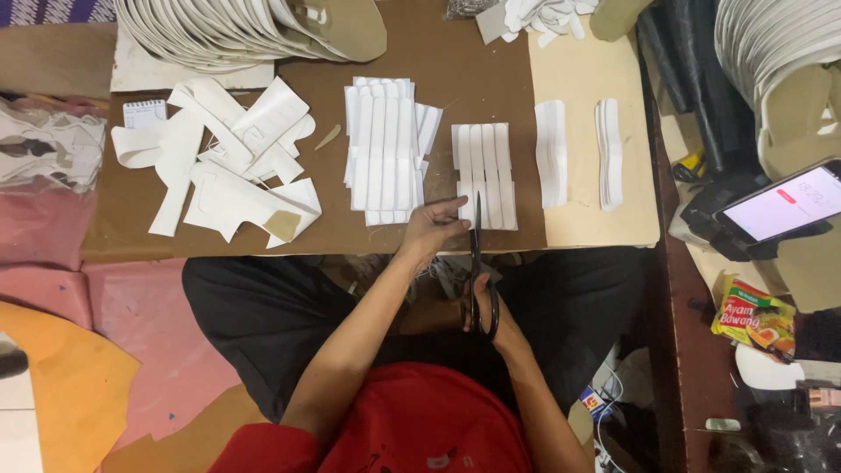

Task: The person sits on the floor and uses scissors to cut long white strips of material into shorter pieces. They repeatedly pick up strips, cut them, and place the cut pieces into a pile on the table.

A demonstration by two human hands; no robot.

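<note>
My left hand [431, 226] rests at the near edge of the brown work board [473, 70], fingers touching the lower end of a row of white cut strips [484, 175]. My right hand [479, 308] is below the board edge, shut on the handles of black scissors [477, 236], whose blades point up onto the strips. A wider stack of white strips [385, 153] lies just left of my left hand.
White offcuts [232, 162] are heaped at the left. Two narrow stacks of shaped white pieces [551, 153] [610, 153] sit on tan card at the right. Stacked white soles [219, 31] fan across the top left. A phone [780, 206] and a snack packet [753, 317] lie at the right.
</note>
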